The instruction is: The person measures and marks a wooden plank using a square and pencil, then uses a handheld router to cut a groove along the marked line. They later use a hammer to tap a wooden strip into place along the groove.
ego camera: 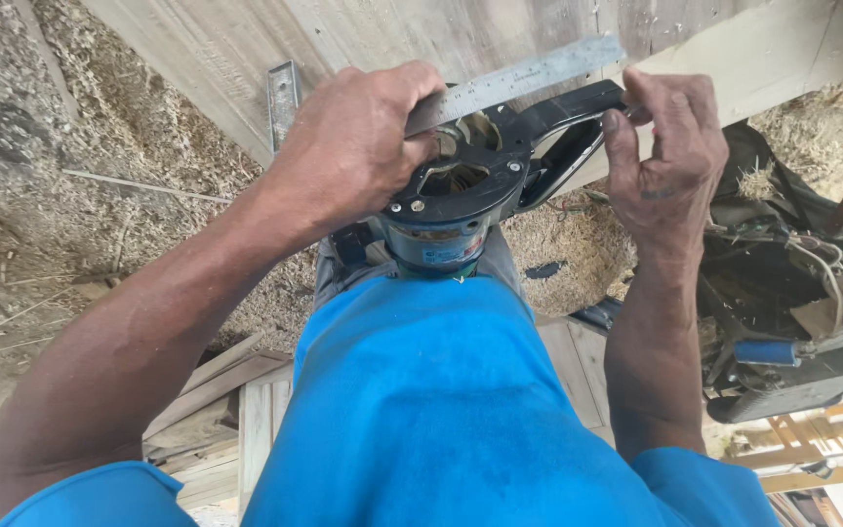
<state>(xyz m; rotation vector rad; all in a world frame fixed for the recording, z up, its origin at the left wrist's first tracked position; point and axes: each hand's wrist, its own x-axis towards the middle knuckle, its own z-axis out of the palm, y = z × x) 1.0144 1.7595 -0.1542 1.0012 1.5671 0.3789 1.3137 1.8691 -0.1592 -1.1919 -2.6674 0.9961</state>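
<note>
Both hands closed — left grip (353,146) pins steel ruler (514,80) on router base (456,181), right (665,146) steadies it.

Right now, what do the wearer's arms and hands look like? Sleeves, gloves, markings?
Both arms are bare from short bright-blue sleeves down. The left hand and right hand wear no gloves, rings or watch that show. The right hand has a small dark mark on its back near the wrist; whether it is a tattoo or dirt cannot be told. The shirt is the same plain blue.

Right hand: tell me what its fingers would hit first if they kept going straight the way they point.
The right hand points its fingers up the picture, touching the metal ruler; past that, probably the wooden board, though depth is unclear.
</note>
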